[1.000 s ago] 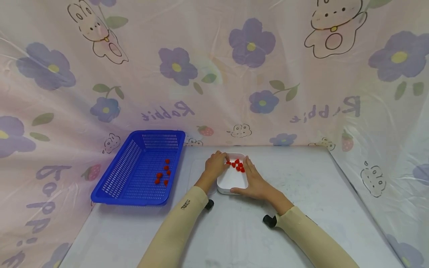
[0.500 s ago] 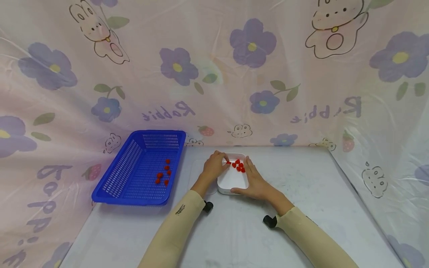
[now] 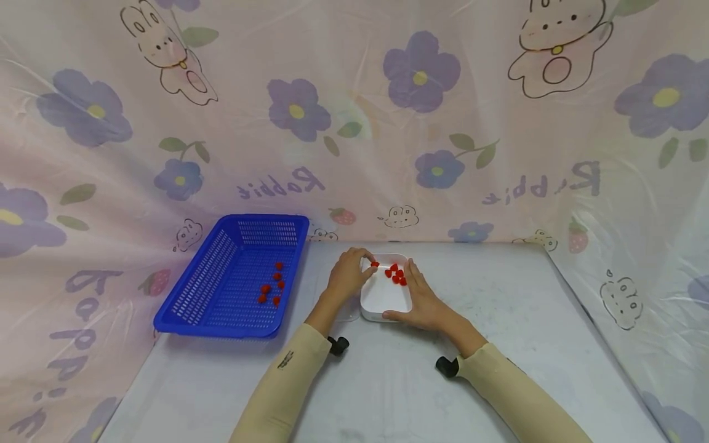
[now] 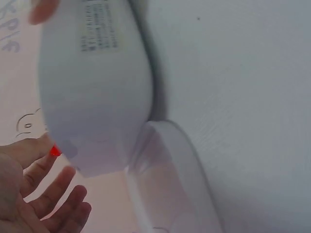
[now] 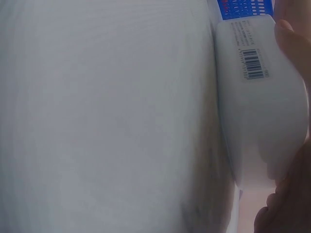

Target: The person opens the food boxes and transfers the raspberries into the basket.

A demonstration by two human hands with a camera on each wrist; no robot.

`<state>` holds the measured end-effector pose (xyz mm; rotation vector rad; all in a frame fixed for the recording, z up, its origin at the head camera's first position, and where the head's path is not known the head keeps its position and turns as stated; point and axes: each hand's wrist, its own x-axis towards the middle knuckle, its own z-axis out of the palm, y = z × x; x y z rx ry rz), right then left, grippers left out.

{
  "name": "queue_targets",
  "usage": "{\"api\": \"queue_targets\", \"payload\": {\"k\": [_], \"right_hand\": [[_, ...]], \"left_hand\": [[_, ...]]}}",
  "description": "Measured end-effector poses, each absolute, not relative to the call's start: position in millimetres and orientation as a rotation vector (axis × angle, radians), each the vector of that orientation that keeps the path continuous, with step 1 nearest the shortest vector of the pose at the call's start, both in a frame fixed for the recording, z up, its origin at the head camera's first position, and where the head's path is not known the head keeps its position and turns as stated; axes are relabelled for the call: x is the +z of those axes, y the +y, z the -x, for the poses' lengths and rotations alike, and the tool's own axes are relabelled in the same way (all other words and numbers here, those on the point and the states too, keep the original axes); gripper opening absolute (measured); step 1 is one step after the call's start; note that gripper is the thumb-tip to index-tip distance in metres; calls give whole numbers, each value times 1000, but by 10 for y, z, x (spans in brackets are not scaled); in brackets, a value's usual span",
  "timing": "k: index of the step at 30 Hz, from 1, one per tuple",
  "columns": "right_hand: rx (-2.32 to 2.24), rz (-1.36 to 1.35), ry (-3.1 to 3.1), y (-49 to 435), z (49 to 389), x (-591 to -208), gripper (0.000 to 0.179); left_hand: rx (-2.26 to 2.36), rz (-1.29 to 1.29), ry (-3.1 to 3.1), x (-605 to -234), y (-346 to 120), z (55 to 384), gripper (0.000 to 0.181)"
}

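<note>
A white plastic box [image 3: 386, 301] stands on the table, holding several small red pieces [image 3: 396, 275] toward its far right side. My left hand [image 3: 348, 275] is over the box's left rim and pinches one small red piece [image 3: 375, 264] between thumb and fingertips. That piece [image 4: 55, 151] also shows at the fingers in the left wrist view. My right hand [image 3: 423, 301] grips the box from the right, its thumb at the near corner and its fingers along the right wall. In the right wrist view, the box's labelled side [image 5: 257, 116] is beside the thumb.
A blue perforated basket [image 3: 221, 329] stands at the left with several red pieces [image 3: 266, 288] inside. A clear lid-like tray [image 4: 192, 189] lies just left of the box, partly under my left arm. A patterned curtain [image 3: 354, 141] hangs behind the table.
My left hand has drawn back slightly to the left, lifting the pinched red piece from beside the others to the box's left rim. The right hand and the box stay put.
</note>
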<state>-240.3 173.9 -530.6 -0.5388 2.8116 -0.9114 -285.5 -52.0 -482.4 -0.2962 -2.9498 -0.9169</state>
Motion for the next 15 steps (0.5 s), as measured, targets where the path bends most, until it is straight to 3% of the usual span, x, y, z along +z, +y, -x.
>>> {"api": "queue_targets", "payload": {"k": [15], "right_hand": [[-938,529,2804,1745,2398,-5314,144]], "left_hand": [[-1152,331,-2810,-4588,-871,2621,22]]}}
